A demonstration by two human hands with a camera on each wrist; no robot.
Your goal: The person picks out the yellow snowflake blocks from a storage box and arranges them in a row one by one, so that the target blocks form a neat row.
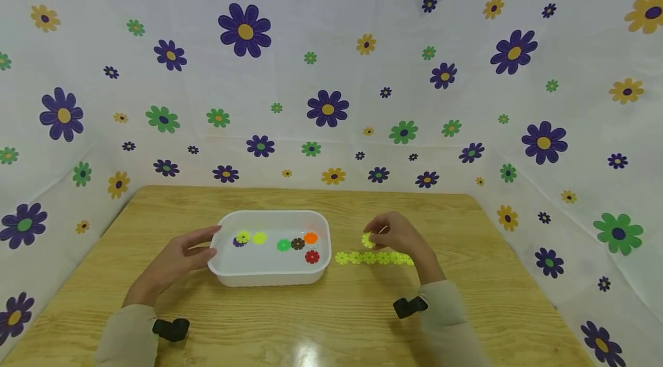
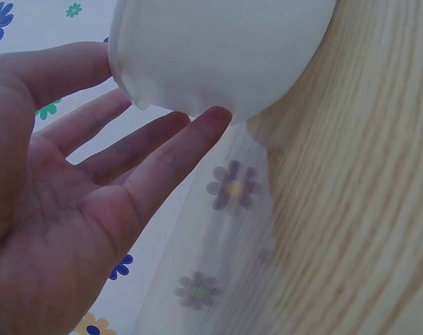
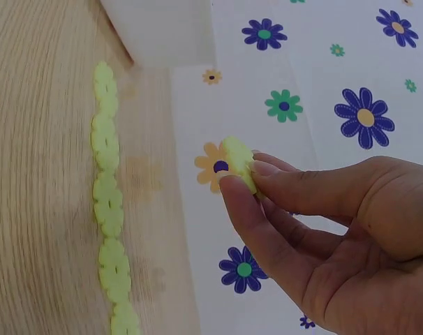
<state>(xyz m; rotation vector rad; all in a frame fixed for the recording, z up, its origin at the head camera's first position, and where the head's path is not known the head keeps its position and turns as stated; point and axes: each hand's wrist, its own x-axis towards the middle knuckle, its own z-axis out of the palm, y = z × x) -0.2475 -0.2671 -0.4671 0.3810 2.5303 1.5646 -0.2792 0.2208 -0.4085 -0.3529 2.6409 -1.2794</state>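
Note:
My right hand (image 1: 397, 233) pinches a yellow flower-shaped disc (image 3: 239, 162) between thumb and fingertips, slightly above the table. Just in front of it, several similar yellow discs form a straight row (image 1: 354, 258), partly covered by my wrist at its right end. On the left, my left hand (image 1: 173, 257) touches the side of a white plastic tray (image 1: 259, 281) with spread, fairly straight fingers; in the left wrist view, the fingertips (image 2: 215, 118) meet its outer wall. Inside the tray lie loose discs: yellow, purple, a green one (image 1: 283, 245), a brown one (image 1: 297, 244), an orange one (image 1: 311, 238) and a red one (image 1: 312, 256).
A wooden table (image 1: 269, 327) carries everything. White cloth (image 1: 290, 73) printed with flowers rises behind the table and along both sides. A dark wrist camera (image 1: 171, 329) is strapped to the left wrist, another (image 1: 410, 306) to the right.

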